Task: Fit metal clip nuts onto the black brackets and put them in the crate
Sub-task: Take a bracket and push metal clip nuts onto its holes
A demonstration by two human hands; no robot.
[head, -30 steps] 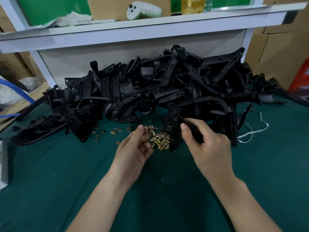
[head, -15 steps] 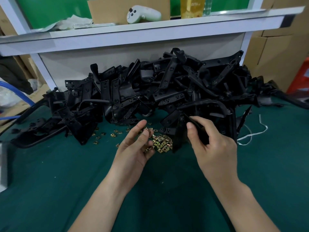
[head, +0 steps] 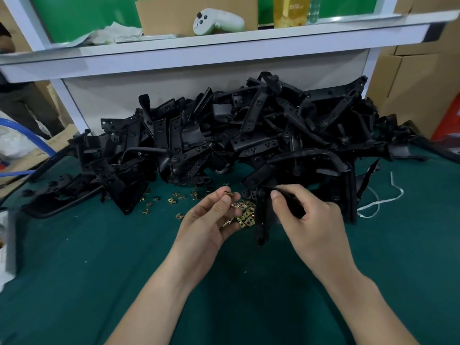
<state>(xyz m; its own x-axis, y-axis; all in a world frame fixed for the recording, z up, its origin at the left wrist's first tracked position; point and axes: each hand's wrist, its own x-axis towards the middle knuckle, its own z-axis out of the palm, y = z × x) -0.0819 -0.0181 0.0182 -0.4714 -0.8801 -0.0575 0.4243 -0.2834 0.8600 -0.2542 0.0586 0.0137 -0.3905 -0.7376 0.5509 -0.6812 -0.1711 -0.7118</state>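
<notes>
A big heap of black brackets [head: 249,135] lies across the back of the green table [head: 99,257]. Brass-coloured clip nuts [head: 245,216] sit in a small pile in front of it, with more scattered to the left [head: 174,200]. My left hand [head: 211,225] pinches one clip nut [head: 229,194] between thumb and fingertips, just above the pile. My right hand [head: 306,220] grips a long black bracket [head: 262,215] that hangs down beside the pile. No crate is in view.
A white shelf [head: 224,43] overhangs the heap and carries a white controller [head: 216,21], cardboard and a yellow box. Cardboard boxes [head: 413,83] stand at the right. A white cord [head: 380,200] lies on the table to the right. A blue hose [head: 32,140] runs at the left.
My left hand has lifted off the pile with one clip nut pinched in its fingertips. My right hand has pulled the bracket a little nearer to me.
</notes>
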